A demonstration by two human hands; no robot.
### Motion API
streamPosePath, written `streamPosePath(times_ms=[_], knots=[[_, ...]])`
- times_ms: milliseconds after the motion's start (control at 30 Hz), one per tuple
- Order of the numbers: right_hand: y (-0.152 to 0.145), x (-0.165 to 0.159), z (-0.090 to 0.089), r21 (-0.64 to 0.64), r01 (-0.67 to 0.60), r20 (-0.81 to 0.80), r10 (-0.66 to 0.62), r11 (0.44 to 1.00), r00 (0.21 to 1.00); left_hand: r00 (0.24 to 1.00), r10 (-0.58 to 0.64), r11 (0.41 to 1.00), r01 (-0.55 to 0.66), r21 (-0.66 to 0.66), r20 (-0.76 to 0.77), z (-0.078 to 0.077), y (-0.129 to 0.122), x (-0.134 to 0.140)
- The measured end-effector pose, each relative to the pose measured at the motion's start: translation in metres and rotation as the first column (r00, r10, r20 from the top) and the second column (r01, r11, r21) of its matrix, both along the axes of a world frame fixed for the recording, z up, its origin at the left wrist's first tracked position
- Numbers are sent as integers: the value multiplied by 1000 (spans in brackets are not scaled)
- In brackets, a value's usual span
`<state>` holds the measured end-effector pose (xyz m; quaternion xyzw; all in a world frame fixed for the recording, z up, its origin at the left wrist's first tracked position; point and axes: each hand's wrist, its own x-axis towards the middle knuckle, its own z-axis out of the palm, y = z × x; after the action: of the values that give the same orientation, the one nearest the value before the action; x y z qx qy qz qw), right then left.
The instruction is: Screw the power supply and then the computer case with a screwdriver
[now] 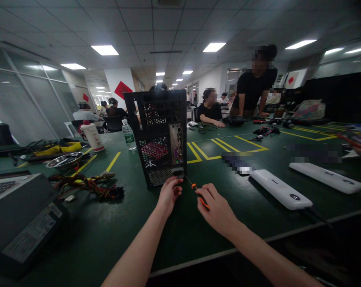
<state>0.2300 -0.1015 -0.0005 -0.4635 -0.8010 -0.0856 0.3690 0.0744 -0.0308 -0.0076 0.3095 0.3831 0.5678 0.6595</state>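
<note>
A black computer case [164,137] stands upright on the green table, its back panel with ports and mesh turned towards me. My right hand [214,205] grips an orange-and-black screwdriver [194,186]. The thin shaft points up and left, with its tip by the lower right edge of the case. My left hand [168,195] is at the bottom of the back panel, just left of that tip. Its fingers are curled together by the power supply grille [159,175]; what they pinch, if anything, is hidden.
On the left lie a loose power supply unit [28,217], bundled cables [99,187] and a metal bowl [63,160]. A water bottle [128,135] and white flask [92,135] stand behind. White devices [280,189] lie right. Across the table a person [254,85] leans on it.
</note>
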Motion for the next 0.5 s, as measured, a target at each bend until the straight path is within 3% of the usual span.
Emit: streamPosePath(times_ms=[267,500], knots=[[-1,1,-1,-51,95,25,-94,994,995,1000,-8,1000,8,6,-6,4,-3,0],[-1,-2,-3,-83,16,21,-14,996,1000,1000,-5,1000,5,2,-10,5,-4,0]])
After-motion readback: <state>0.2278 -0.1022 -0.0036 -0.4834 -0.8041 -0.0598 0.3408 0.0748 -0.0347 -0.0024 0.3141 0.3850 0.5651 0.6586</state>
